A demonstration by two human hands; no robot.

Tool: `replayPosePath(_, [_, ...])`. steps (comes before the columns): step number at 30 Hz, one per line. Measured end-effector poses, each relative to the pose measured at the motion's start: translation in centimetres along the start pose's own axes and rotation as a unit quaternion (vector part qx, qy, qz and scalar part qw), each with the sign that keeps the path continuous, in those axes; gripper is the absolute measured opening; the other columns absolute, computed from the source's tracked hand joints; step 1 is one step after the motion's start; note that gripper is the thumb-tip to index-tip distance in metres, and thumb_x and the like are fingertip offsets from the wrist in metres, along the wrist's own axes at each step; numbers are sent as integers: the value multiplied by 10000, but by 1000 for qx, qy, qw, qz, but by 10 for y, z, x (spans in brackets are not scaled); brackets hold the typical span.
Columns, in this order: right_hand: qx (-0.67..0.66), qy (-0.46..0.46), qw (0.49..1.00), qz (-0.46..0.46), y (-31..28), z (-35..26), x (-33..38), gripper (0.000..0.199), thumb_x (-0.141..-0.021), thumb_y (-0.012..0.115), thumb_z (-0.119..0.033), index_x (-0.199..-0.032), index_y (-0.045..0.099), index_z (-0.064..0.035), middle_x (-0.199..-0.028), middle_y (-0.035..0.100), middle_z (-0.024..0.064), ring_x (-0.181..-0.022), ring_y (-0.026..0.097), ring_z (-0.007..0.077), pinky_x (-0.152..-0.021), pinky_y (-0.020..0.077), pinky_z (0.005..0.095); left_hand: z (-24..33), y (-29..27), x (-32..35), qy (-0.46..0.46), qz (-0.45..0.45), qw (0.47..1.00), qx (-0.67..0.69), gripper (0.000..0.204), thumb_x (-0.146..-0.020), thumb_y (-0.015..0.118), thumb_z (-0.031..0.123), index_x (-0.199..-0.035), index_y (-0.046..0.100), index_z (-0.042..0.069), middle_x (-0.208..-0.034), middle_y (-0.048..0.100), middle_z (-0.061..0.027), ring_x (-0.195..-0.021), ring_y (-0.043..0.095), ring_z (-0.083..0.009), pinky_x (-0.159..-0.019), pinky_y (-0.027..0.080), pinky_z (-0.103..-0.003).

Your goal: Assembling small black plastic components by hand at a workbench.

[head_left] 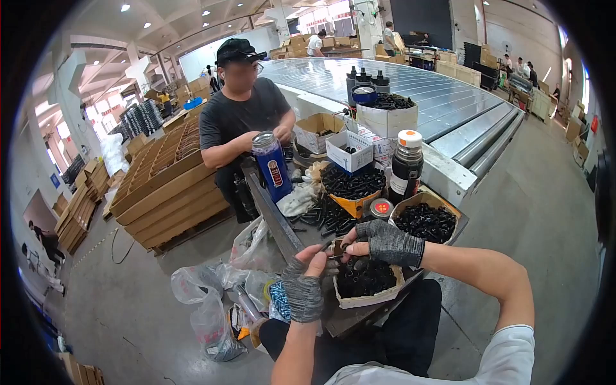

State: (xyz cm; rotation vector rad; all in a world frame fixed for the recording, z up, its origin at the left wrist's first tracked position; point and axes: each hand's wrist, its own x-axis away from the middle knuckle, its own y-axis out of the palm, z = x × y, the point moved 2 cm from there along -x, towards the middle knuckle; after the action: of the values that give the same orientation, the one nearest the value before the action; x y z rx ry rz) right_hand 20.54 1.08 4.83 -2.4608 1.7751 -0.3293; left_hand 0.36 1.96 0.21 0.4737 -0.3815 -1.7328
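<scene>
Both hands wear grey fingerless gloves and meet above a box of small black rings [366, 281] at the table's near end. My left hand [304, 285] is closed, with a small dark rod-like part [326, 246] pinched between thumb and fingers. Close beside it, my right hand [387, 244] has thumb and forefinger pressed together at a small black piece, too small to name. To its right stands a box of black fittings [426, 222]. Loose black parts [327, 217] lie on the table beyond my hands, below a heaped box of black parts [353, 181].
A black bottle [406, 165], a round tin [381, 208] and a blue jar [272, 168] stand on the table. Across it, a co-worker [244, 109] sits handling something. Plastic bags [208, 308] and blue screws [279, 300] are at lower left; a roller conveyor [459, 115] runs behind.
</scene>
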Motion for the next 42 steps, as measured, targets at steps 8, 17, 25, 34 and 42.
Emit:
replayPosePath(8, [0,-48,996,79,2,-6,-3,293,-904,671,-209,-1087,673,19,-963,708,89,-901,658,140,-838,522,290,9,9,0,11,-33,995,-95,198,-929,687,120,-1091,688,6,-920,715,-80,-830,661,-146,-760,526,-279])
replayPosePath(17, [-64,-11,996,63,8,-20,5,310,-946,657,-253,-1126,673,-2,-1016,707,87,-1001,650,156,-931,504,315,10,8,1,4,-7,991,-132,187,-924,697,129,-1067,704,10,-905,712,-60,-831,652,-128,-771,521,-274])
replayPosePath(25, [7,-31,998,51,2,-11,4,366,-952,654,-299,-1172,666,-6,-1067,694,83,-1044,626,158,-960,482,323,5,11,-1,11,-28,997,-73,185,-928,692,115,-1074,700,2,-929,722,-80,-849,671,-151,-793,531,-280])
replayPosePath(34, [-58,-46,997,14,5,-3,1,368,-966,621,-273,-1214,632,-2,-1108,685,85,-1057,631,162,-964,483,306,7,13,-1,-5,-38,998,-58,189,-921,696,110,-1073,699,-1,-937,728,-98,-850,678,-158,-797,534,-280])
replayPosePath(42, [-108,-22,994,-14,4,3,-1,361,-986,601,-275,-1223,608,-3,-1121,679,97,-1075,637,165,-904,528,313,5,9,-5,-58,-57,996,-34,219,-917,698,114,-1094,684,-15,-930,723,-106,-824,678,-167,-767,538,-272])
